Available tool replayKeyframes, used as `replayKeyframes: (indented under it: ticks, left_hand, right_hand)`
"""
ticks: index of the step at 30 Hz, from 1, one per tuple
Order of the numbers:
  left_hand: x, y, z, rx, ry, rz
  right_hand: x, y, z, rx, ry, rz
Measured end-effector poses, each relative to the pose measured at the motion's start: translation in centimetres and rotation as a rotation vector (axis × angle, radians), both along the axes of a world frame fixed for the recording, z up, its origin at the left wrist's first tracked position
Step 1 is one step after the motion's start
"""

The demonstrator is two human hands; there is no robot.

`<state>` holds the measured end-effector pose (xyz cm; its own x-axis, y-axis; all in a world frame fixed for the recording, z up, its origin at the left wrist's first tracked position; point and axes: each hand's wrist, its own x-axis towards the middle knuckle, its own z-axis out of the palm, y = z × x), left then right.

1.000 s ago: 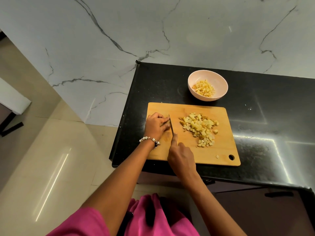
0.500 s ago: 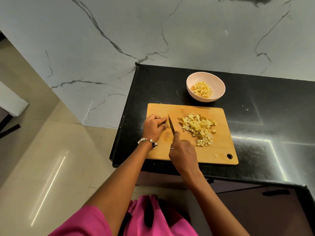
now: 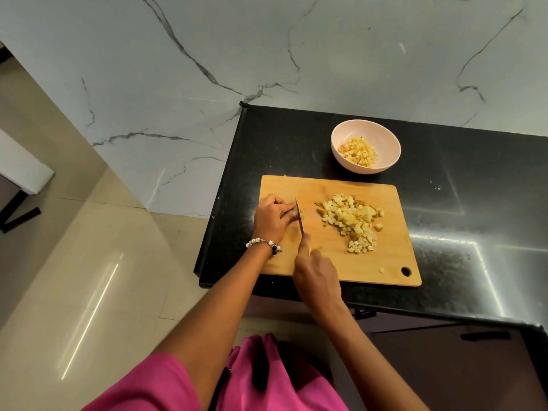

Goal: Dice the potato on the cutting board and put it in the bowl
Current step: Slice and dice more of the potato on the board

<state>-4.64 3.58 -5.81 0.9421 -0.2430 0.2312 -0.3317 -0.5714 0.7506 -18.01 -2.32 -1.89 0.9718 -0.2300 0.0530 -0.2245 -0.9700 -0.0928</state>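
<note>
Ideally the left hand (image 3: 274, 218) keeps its fingers (image 3: 289, 211) curled over the last potato piece (image 3: 300, 214) on the cutting board (image 3: 341, 262) — knuckles guiding the knife (image 3: 300, 216) that the right hand (image 3: 315, 271) grips — cutting short and straight.

Near frame centre, the left hand (image 3: 274, 219) is curled with knuckles forward; just below, the right hand (image 3: 317, 274) is closed, forefinger extended.

Board (image 3: 355, 262) sits at the counter (image 3: 474, 203) front-left corner, bowl (image 3: 385, 140) just behind its far edge. Dice pile (image 3: 353, 221) blocks the board's middle-right; knife (image 3: 300, 216) and both hands, left hand (image 3: 272, 218) and right hand (image 3: 317, 274), crowd the left. Bare wood lies open between knife and pile. Open counter to the right. Marble wall (image 3: 267, 54) closes the back.
</note>
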Motion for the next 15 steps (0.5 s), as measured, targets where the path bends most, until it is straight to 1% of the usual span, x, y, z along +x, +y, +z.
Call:
replayKeyframes:
  ticks: [2, 5, 8, 12, 15]
  left_hand:
    - [0.0, 0.0, 0.0, -0.004, 0.006, 0.005]
    - [-0.1, 0.1, 0.1, -0.001, 0.022, 0.0]
    - [-0.2, 0.1, 0.2, -0.019, 0.027, -0.001]
    - [-0.3, 0.3, 0.3, -0.03, 0.036, 0.007]
    - [-0.3, 0.3, 0.3, -0.026, 0.023, 0.032]
  right_hand:
    - [-2.1, 0.0, -0.4, 0.018, 0.04, 0.011]
    - [-3.2, -0.1, 0.0, 0.034, 0.036, -0.024]
    - [-1.9, -0.5, 0.4, 0.066, -0.011, -0.044]
    - [0.1, -0.9, 0.8, 0.149, -0.05, 0.014]
    - [0.9, -0.9, 0.8, 0.129, -0.055, 0.022]
